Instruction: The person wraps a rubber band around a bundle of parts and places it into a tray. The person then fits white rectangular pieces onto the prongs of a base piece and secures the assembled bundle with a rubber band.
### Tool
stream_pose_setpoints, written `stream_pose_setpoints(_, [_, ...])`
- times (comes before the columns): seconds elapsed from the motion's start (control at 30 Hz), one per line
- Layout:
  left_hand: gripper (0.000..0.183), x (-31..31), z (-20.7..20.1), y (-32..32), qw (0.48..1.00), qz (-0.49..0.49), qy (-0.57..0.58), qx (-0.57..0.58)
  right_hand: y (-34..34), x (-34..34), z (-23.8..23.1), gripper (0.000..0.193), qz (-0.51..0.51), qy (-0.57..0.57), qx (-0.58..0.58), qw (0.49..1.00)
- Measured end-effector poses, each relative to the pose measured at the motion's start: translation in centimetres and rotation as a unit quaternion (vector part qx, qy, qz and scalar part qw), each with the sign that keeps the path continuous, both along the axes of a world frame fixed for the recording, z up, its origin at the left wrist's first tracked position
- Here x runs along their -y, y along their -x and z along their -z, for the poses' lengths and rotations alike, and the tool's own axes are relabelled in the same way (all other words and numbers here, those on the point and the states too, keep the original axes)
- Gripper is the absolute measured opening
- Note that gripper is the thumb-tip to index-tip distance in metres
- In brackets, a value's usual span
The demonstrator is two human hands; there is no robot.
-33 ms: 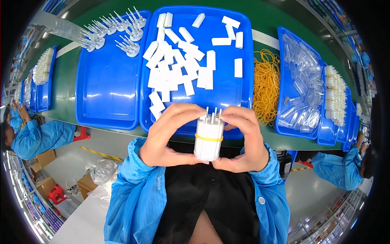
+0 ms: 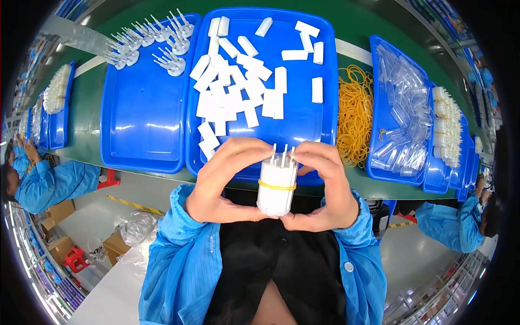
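In front of my chest, a white cylinder-shaped assembly (image 2: 275, 197) stands upright between my two hands. A yellow rubber band (image 2: 277, 186) circles its middle, and thin pale pins rise from its top. My left hand (image 2: 225, 181) grips it from the left, fingertips near the top and thumb at the base. From the other side, my right hand (image 2: 325, 187) holds it the same way. Beyond my hands lies a blue tray (image 2: 303, 122) with many white blocks (image 2: 225, 100), several of them piled up on its left half.
A second blue tray (image 2: 143, 130) at the left carries white pronged bases (image 2: 170, 62). Yellow rubber bands (image 2: 355, 116) lie heaped on the green table (image 2: 86, 124). Farther right, a blue tray holds clear plastic pieces (image 2: 403, 108), beside finished-looking pinned units (image 2: 448, 127). Co-workers in blue sit at both sides.
The white assembly has shifted very slightly to the left between my fingers. Otherwise both hands and the trays look the same.
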State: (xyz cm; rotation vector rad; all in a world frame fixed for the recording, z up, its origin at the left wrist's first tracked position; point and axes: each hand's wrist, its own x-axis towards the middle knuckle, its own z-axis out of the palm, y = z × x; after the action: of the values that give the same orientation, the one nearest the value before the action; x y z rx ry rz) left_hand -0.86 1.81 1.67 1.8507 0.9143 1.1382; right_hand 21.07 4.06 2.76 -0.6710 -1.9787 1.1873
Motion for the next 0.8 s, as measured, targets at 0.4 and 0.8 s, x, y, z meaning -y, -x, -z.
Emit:
stream_pose_setpoints(0.4, [0.075, 0.2, -0.3, 0.0, 1.000, -0.011, -0.014, 0.003, 0.1, 0.1, 0.4, 0.074, 0.021, -0.038, 0.007, 0.999])
stream_pose_setpoints(0.8, [0.076, 0.6, 1.1, -0.1, 0.998, -0.007, -0.063, 0.031, -0.2, 0.0, 0.8, 0.065, 0.030, -0.126, -0.003, 0.992])
